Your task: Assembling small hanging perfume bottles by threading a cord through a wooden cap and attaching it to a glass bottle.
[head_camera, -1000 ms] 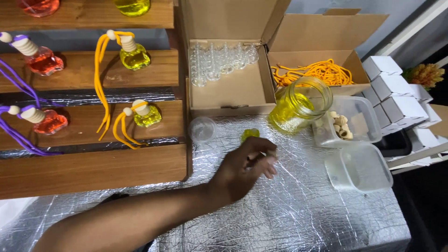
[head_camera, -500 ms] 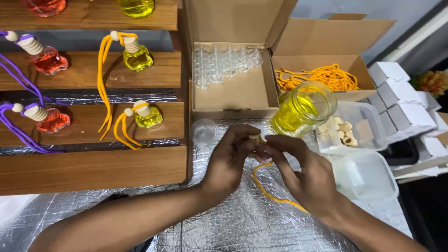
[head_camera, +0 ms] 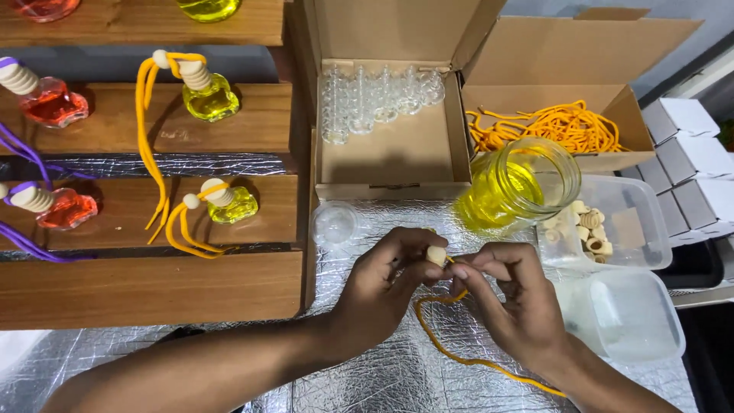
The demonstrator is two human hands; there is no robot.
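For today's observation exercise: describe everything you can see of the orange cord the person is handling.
The orange cord is a thin, soft-looking string. Its upper end meets a small wooden bead pinched between the left hand and the right hand. From there it loops down slack over the silver foil surface and trails off under the right wrist.

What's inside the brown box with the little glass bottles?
The open cardboard box holds a row of small clear glass bottles along its back wall. The rest of its floor is bare cardboard. Whether the bottles hold anything cannot be told.
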